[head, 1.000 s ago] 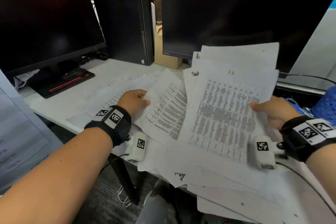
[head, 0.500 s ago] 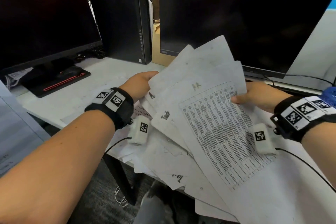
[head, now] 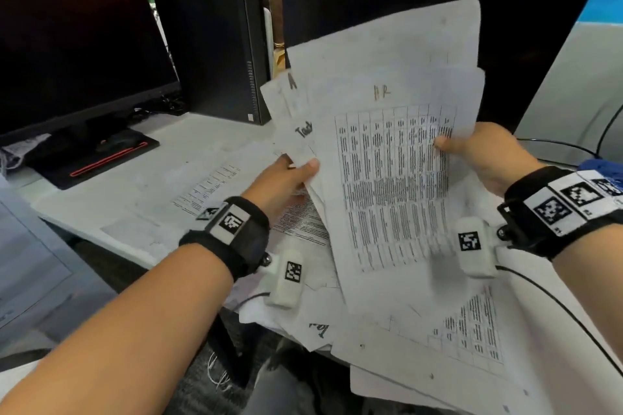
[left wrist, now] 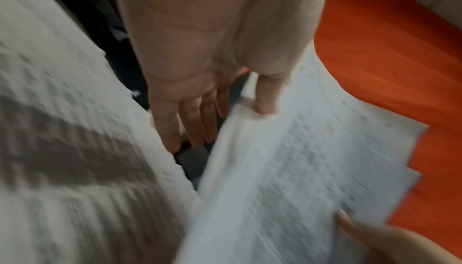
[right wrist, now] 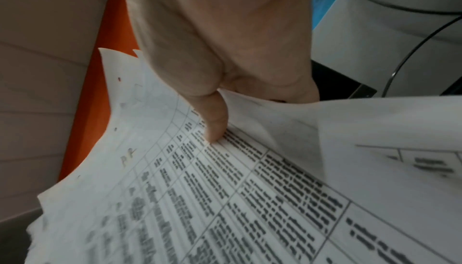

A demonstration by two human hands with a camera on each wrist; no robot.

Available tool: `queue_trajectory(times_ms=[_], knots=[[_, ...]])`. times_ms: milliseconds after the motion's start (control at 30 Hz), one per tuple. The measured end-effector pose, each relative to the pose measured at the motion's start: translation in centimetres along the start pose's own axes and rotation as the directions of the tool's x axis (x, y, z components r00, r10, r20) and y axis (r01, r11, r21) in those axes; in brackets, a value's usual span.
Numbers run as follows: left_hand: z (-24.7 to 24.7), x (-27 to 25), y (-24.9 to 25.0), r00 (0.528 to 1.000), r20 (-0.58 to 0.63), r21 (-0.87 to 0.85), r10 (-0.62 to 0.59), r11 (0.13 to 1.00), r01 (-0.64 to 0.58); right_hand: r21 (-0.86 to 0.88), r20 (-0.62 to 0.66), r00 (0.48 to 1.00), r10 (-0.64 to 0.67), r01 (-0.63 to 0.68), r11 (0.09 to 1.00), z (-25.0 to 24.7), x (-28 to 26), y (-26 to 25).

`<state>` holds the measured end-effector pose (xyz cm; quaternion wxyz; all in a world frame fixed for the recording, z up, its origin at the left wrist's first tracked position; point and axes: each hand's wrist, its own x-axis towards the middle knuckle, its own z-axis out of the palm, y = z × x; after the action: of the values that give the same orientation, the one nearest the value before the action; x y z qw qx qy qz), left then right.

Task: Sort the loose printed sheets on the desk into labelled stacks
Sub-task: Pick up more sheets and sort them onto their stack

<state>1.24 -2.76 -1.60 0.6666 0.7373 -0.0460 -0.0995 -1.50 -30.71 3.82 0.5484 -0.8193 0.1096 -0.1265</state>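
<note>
Both hands, left hand (head: 286,184) and right hand (head: 485,158), pinch a fanned bundle of sheets (head: 387,145) above the paper-strewn white desk (head: 188,145); dark monitors (head: 77,44) behind.

The sheets (head: 394,178) were thin matt white paper, creased and soft at the edges, printed with grey tables. More matt paper (head: 209,185) lay at 9 o'clock from them on the smooth, matt pale desk (head: 188,141). At 10 o'clock, the monitor (head: 74,44) had a dark glossy screen; at 11, the tower (head: 209,50) was matt black plastic. The wristbands (head: 232,236) looked like black cloth.
</note>
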Motion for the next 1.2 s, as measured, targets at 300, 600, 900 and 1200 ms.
queue_trajectory(times_ms=[300, 600, 900, 1200], knots=[[5.2, -1.5, 10.5, 0.762, -0.473, 0.004, 0.443, 0.865, -0.501, 0.126, -0.275, 0.900, -0.338, 0.382, 0.916, -0.2, -3.5, -4.6], [5.1, -2.8, 9.7, 0.819, -0.284, 0.100, 0.499, 0.865, -0.492, 0.282, -0.185, 0.923, -0.338, 0.379, 0.881, -1.7, -5.4, -3.0], [5.0, -2.4, 7.6, 0.887, -0.244, 0.045, 0.393, 0.918, -0.394, -0.004, -0.474, 0.649, -0.595, 0.674, 0.739, -3.7, -3.1, -9.1], [4.4, -1.3, 6.9, 0.905, -0.221, 0.006, 0.364, 0.928, -0.372, -0.302, -0.254, 0.758, -0.601, 0.528, 0.794, -3.0, -1.6, -10.8]])
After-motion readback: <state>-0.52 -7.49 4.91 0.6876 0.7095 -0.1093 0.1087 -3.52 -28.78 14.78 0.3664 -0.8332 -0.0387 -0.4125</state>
